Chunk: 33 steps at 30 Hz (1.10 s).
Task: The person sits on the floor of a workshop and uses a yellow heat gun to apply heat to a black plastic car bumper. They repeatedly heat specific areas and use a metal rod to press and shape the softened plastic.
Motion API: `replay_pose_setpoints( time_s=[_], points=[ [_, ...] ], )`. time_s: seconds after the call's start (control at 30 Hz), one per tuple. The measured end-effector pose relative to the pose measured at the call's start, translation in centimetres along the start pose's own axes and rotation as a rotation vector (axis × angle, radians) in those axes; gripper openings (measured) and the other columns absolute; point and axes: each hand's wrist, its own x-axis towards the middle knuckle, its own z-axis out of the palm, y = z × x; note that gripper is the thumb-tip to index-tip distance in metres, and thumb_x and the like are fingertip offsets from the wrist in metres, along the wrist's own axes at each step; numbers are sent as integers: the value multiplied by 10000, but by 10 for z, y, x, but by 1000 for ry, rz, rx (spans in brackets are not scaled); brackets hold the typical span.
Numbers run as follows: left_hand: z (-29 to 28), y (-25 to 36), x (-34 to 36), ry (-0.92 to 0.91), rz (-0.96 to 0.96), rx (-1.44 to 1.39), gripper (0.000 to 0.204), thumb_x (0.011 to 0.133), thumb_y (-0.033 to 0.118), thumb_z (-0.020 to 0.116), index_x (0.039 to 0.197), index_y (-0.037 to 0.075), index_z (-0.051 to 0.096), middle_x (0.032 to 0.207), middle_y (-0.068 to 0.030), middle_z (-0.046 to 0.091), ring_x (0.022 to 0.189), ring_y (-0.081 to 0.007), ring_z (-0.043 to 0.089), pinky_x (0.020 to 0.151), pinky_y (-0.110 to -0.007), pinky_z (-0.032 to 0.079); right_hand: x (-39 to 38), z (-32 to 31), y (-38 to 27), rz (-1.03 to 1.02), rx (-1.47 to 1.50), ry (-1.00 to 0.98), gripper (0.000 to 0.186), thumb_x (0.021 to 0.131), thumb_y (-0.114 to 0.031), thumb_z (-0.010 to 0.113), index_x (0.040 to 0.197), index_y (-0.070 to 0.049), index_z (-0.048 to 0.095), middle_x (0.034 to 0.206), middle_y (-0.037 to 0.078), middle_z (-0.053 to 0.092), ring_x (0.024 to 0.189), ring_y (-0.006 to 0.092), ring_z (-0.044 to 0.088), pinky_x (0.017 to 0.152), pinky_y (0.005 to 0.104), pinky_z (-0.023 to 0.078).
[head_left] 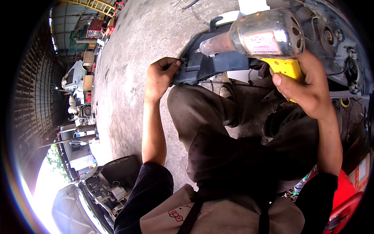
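Note:
My left hand (163, 76) is closed on the near left end of a dark curved plastic panel (209, 69), thumb bent over its edge. In my right hand (302, 87) is the yellow grip of a heat gun (259, 35) with a scuffed metal barrel and a label on its side. Its nozzle points left, over the panel; I cannot tell whether it touches. White sheets (249, 6) show behind the panel, and dark car parts (330, 43) with bolts and cables are at the right, beside the gun.
My bent legs are below my hands on the concrete floor (132, 39). A car with an open engine bay (115, 189) is at lower left. A red plastic object (341, 199) sits at lower right. A yellow ladder (93, 5), machines and stored items line the far left.

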Motion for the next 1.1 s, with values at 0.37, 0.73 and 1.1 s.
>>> replay_pose_setpoints(
  time_s=[0.37, 0.73, 1.1],
  points=[
    [-12, 1, 8, -126, 130, -82, 174, 959, 75, 702, 1125, 28, 725, 839, -25, 725, 694, -60, 632, 583, -226, 487, 0, 0, 0, -3, -9, -2, 293, 885, -90, 713, 1132, 29, 607, 928, 15, 609, 817, 82, 532, 717, 251, 429],
    [-24, 10, 26, -264, 211, 105, 145, 925, 28, 693, 1064, -8, 672, 853, -69, 706, 753, -96, 602, 683, -277, 500, 2, 0, 1, -31, -41, 2, 306, 879, -94, 712, 1142, 29, 616, 927, 17, 610, 811, 79, 531, 708, 252, 431],
    [-13, 34, 25, -226, 314, 434, 179, 886, 89, 700, 1038, -6, 698, 893, -170, 740, 819, -258, 723, 762, -363, 549, 1, -1, 2, -60, -66, -25, 329, 886, -87, 692, 1186, 21, 610, 952, 25, 627, 826, 85, 556, 727, 256, 453]
  ],
)
